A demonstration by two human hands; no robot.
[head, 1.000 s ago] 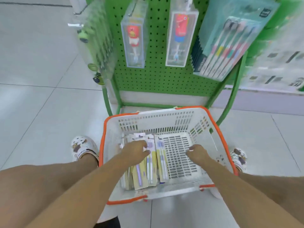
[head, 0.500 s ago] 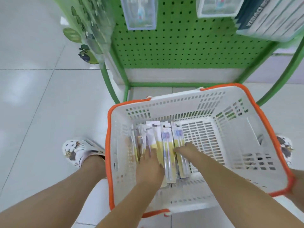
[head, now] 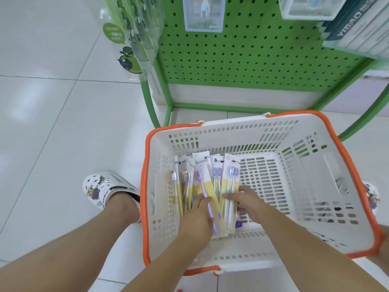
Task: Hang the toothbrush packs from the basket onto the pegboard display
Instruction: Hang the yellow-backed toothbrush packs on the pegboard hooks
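Toothbrush packs (head: 210, 182) are stacked on edge and fanned along the left wall of the basket (head: 357, 169), card tops toward the far wall, bottoms toward the near wall; the right half of the basket floor carries nothing visible. Both hands are inside the basket at the packs' near ends. The left hand (head: 197, 218) is laid over the lower part of the pack with the purple brush (head: 207, 197), thumb on its face, fingers hidden under or between packs, so a pinch looks likely but cannot be confirmed. The right hand (head: 244, 199) is curled onto the rightmost pack with the blue brushes (head: 230, 186), fingertips on its lower edge; a full grip cannot be told either. Step in hand is judged as picking packs out, early in the task: no pack of this kind is seen on the pegboard (head: 252, 51), only clear boxed items at its top edge, and no free hook is in view. One pack at a time is best separated, gripped by the card and not the blister, then lifted straight up so neighbours are not dragged out. The hang hole at the card top should be kept free and facing up for the hook. Risk: thin cards stick together, or bend if squeezed at the bottom only.
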